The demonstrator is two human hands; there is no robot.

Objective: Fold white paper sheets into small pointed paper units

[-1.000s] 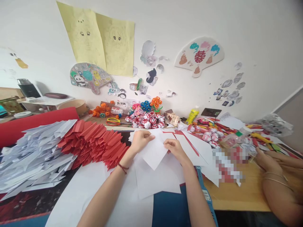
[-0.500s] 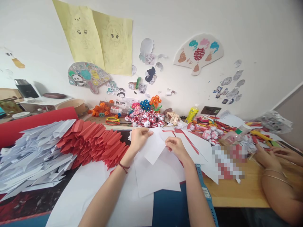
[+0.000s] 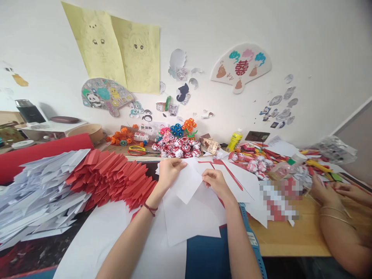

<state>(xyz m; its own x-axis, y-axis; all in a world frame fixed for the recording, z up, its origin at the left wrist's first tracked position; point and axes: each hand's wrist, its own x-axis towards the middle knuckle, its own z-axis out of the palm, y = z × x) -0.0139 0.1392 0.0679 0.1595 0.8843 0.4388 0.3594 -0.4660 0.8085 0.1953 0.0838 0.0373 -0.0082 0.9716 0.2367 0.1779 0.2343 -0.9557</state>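
Sheet [image 3: 187,184]: partly hidden under left hand [image 3: 170,172]. Red roll [image 3: 49,157], white slips [image 3: 37,197]: cut off at left. Co-worker's arm [image 3: 338,232]: cropped right. Pixelated patch [image 3: 280,201]: contents unreadable.

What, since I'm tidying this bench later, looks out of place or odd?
The clear green-capped bottle lies on its side, unlike the standing yellow bottle. Below it, a pixelated patch obscures whatever lies there.

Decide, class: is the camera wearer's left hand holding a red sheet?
No, the left hand pinches a white sheet, while the red folded papers lie to its left.
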